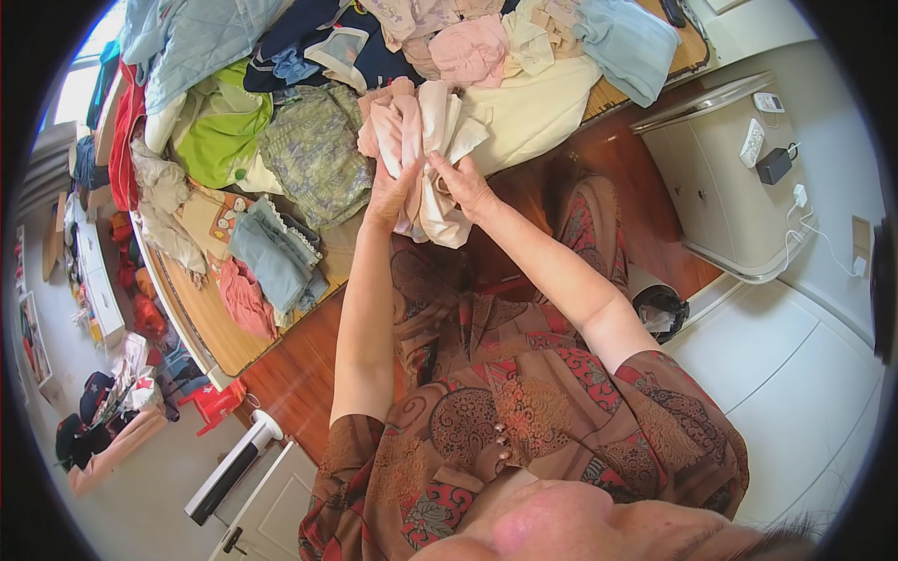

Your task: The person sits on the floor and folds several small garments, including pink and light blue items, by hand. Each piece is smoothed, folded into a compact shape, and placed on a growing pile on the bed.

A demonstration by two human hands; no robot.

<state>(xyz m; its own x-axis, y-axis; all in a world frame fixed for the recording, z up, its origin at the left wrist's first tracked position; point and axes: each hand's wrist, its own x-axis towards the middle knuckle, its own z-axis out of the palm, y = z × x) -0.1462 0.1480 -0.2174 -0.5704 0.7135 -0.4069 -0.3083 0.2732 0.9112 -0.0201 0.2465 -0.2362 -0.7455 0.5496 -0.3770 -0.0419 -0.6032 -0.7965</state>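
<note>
Both hands hold a bunched bundle of pale pink and cream cloth [438, 203] at the near edge of the bed. My left hand [394, 189] grips its left side, thumb on top and fingers hidden behind it. My right hand [463, 184] pinches its right side between thumb and fingers. Left of the bundle lies a green-grey patterned garment [316, 151]; to the right spreads a cream-yellow cloth [540, 112]. Beyond it are a pink knitted garment [470, 49] and a dark navy garment [382, 59]. A bright green garment [224, 133] lies further left.
Folded blue-grey clothes [270, 256] and a coral-pink garment [245, 298] lie on the mat at left. A folded light-blue cloth [628, 49] rests at the right corner. A beige bedside cabinet [722, 182] holds chargers and cables; a bin [659, 308] stands beside it.
</note>
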